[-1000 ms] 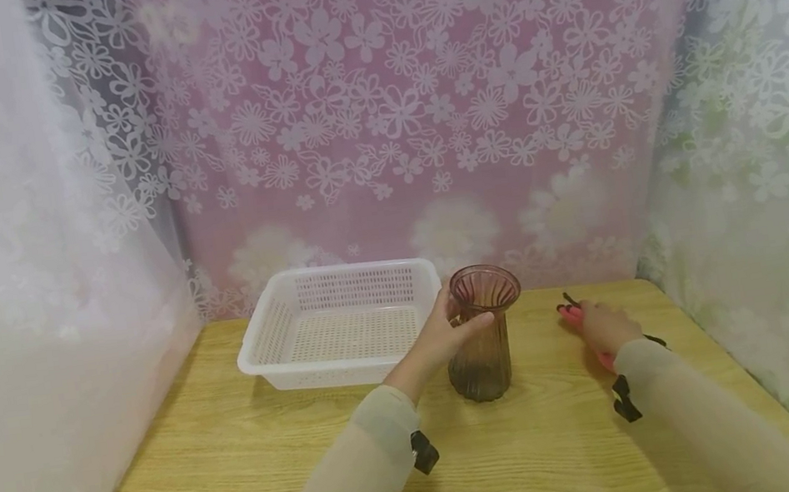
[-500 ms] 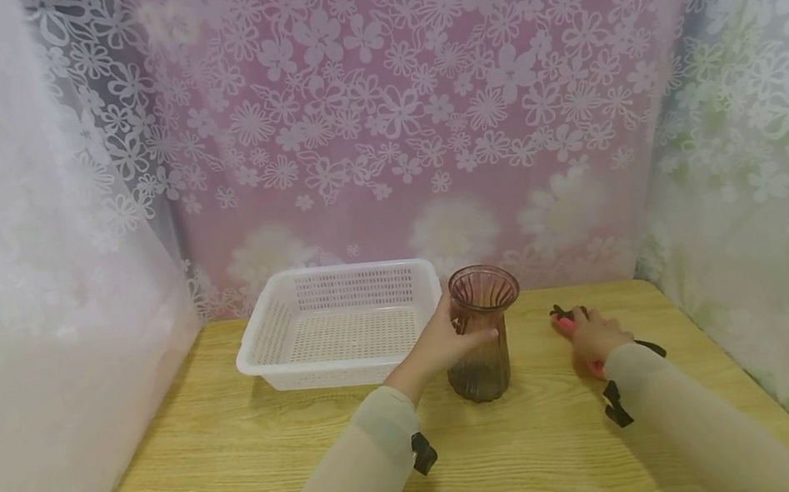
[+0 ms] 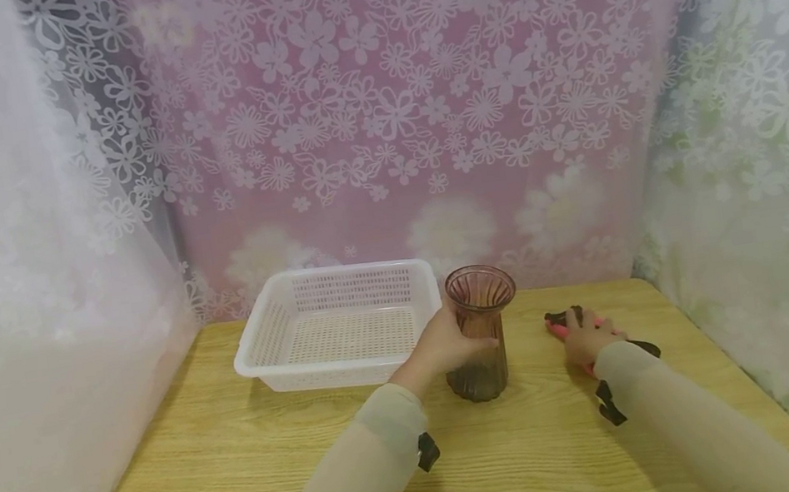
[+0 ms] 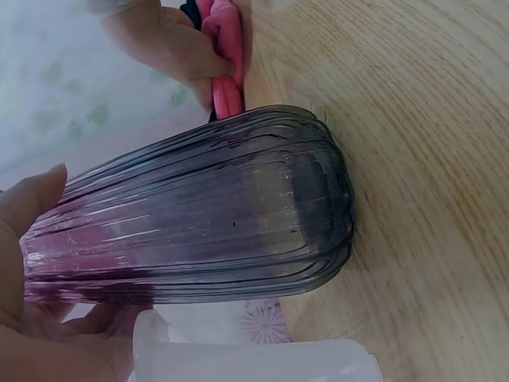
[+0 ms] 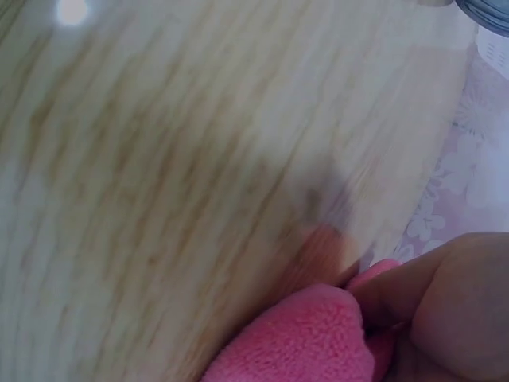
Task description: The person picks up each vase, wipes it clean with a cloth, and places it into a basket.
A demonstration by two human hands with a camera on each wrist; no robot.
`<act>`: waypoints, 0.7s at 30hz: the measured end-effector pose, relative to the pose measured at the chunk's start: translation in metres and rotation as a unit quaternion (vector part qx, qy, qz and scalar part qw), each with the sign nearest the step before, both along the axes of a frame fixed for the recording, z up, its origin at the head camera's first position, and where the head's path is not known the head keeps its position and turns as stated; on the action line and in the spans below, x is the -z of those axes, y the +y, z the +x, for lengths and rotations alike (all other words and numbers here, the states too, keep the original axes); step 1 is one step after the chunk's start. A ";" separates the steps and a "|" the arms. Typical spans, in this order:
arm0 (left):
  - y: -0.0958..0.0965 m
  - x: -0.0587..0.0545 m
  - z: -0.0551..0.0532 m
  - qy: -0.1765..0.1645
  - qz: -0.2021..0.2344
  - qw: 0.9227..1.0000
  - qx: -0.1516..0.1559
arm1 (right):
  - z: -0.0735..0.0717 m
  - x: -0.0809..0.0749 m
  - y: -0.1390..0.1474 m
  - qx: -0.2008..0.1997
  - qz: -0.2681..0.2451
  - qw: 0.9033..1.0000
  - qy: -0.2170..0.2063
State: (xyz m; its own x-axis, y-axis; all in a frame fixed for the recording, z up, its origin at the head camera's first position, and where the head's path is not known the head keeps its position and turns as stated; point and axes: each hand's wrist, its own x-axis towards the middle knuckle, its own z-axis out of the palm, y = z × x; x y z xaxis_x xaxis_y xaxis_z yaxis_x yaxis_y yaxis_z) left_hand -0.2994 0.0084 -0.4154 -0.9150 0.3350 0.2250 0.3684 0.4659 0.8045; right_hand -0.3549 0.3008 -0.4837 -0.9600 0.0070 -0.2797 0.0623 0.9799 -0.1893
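Observation:
An amber-purple ribbed glass vase (image 3: 480, 378) stands upright on the table, right of centre. My left hand (image 3: 445, 346) grips it just below the flared rim, thumb on the near side. In the left wrist view the vase (image 4: 199, 215) fills the middle, its base down by the wood. To the right, my right hand (image 3: 590, 341) holds a soft pink thing with black parts (image 3: 558, 331), lying low over the table. Close up, this fuzzy pink thing (image 5: 294, 342) is pinched beside the thumb; the palm hides much of it.
A white perforated plastic basket (image 3: 348, 374) sits at the back left, its right end close behind my left hand. The wooden table (image 3: 193, 484) ends at a pink floral curtain (image 3: 376, 114), with pale floral sheets on both sides.
My right hand has shifted slightly left and toward me with the pink and black thing, whose black end now shows more. My left hand keeps its grip on the vase, nearly still.

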 end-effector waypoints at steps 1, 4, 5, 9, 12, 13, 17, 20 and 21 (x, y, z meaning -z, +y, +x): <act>0.001 0.000 0.000 0.002 -0.012 1.000 -0.009 | -0.003 0.003 0.002 0.001 0.001 1.000 -0.007; 0.002 -0.001 0.001 0.009 -0.038 0.999 -0.031 | -0.014 0.014 0.008 -0.006 0.018 1.000 -0.019; 0.003 -0.001 0.002 0.010 -0.043 0.998 -0.037 | -0.018 0.018 0.010 -0.006 0.024 0.999 -0.021; 0.004 -0.004 0.004 0.010 -0.051 0.997 -0.053 | -0.025 0.024 0.015 -0.019 0.047 0.999 -0.015; 0.004 -0.006 0.006 0.009 -0.058 0.996 -0.065 | -0.022 0.021 0.013 -0.019 0.051 0.998 -0.016; 0.005 -0.006 0.007 0.008 -0.063 0.996 -0.069 | -0.020 0.019 0.011 -0.017 0.048 0.999 -0.019; 0.007 -0.005 0.009 0.005 -0.072 0.994 -0.086 | -0.011 0.008 0.004 -0.015 0.044 0.999 -0.026; 0.008 -0.005 0.010 -0.001 -0.073 0.993 -0.093 | -0.002 -0.003 -0.001 -0.019 0.045 0.998 -0.030; 0.008 -0.005 0.011 -0.003 -0.073 0.993 -0.095 | 0.000 -0.006 -0.002 -0.018 0.045 0.998 -0.032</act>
